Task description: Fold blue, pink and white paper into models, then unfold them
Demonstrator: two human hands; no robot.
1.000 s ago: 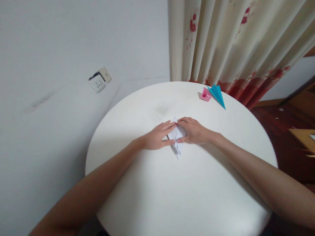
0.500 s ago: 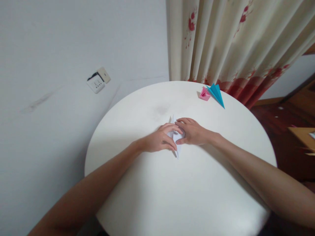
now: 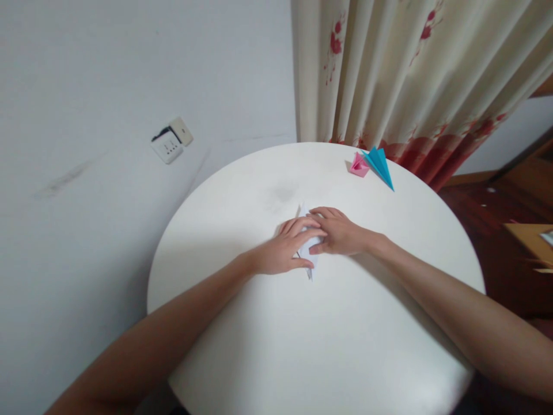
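Observation:
A folded piece of white paper lies at the middle of the white round table, its pointed ends showing above and below my fingers. My left hand reaches over it from the left, thumb near the lower point and fingers across the upper part. From the right, my right hand grips the paper's edge between thumb and bent fingers. The fingertips of both hands meet over the paper and hide much of its folds.
A pink origami piece and a blue paper plane lie at the table's far right edge. Behind stand a flowered curtain and a white wall with a socket. A wooden surface shows at far right.
My left hand has turned and shifted slightly down, its fingers now reaching farther across the paper and covering more of it. My right hand has stayed nearly still.

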